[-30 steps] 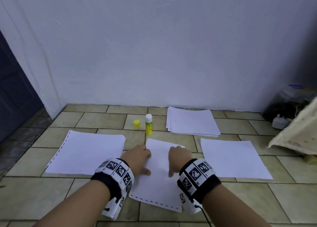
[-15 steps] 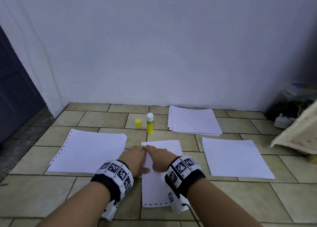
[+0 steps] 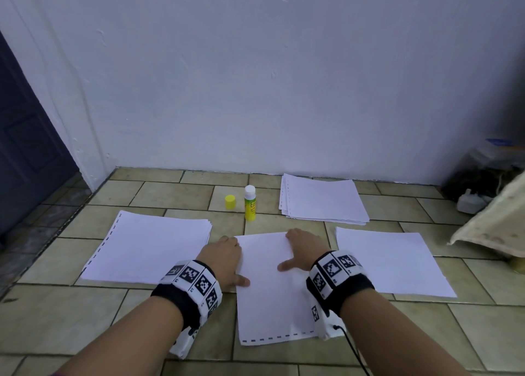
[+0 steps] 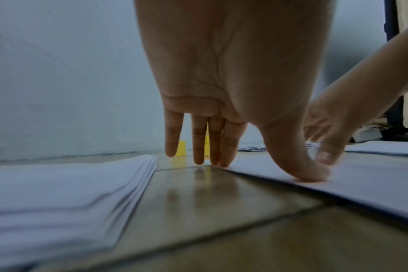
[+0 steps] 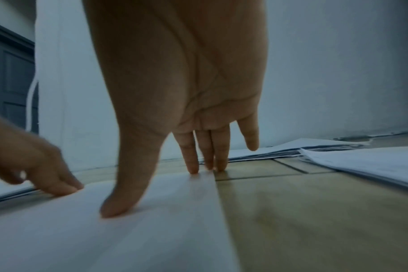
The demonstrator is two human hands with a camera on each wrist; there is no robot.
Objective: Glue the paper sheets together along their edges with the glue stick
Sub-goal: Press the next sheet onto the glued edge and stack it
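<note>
Head view: the centre sheets are pressed flat under straightened fingers, left hand and right hand at opposite far corners, nothing grasped. Pressing of the joint is judged under way; next, the uncapped glue stick, just beyond both hands, would be fetched.

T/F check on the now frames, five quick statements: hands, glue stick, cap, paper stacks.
1. Both hands press flat on the centre sheet. True: left hand at its left edge, right hand at its right.
2. The glue stick is held in the right hand. False: it stands upright on the floor, untouched.
3. The yellow cap is on the stick. False: it sits on the floor beside it.
4. A paper stack lies left of the centre sheet. True.
5. The centre sheet overlaps the right-hand sheet. False: bare tile separates them.
</note>
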